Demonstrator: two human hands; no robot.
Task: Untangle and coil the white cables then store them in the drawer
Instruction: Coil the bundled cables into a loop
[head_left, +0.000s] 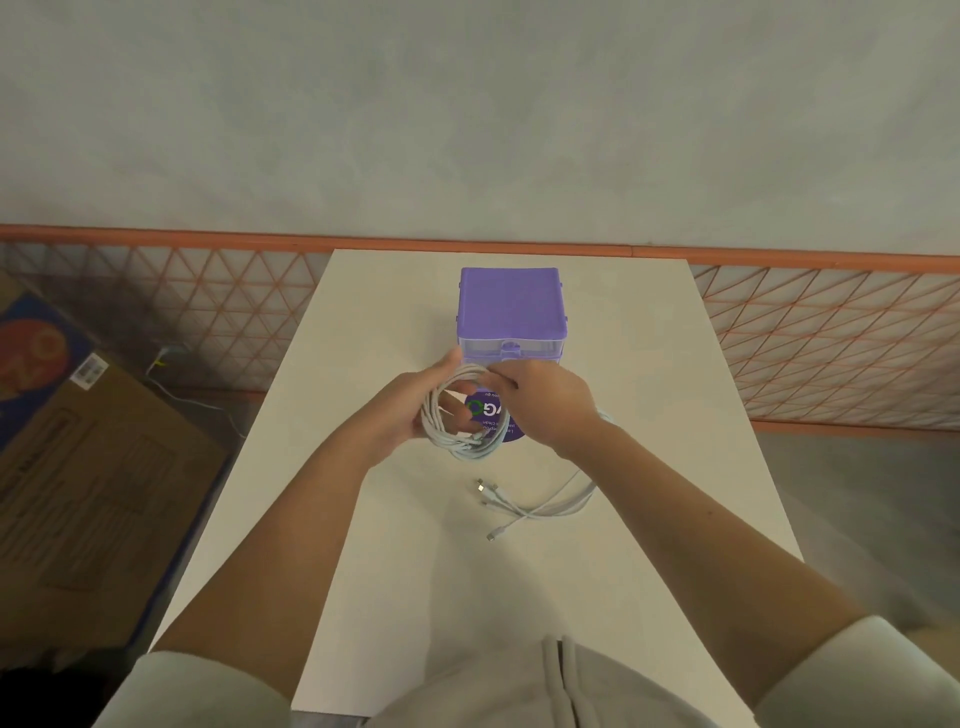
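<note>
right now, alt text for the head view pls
Two bare hands hold a coil of white cable above a white table: the left hand grips the loops, the right hand pinches a strand at the top. Behind stands a purple drawer box, shut; more white cables lie loose nearer the person.
</note>
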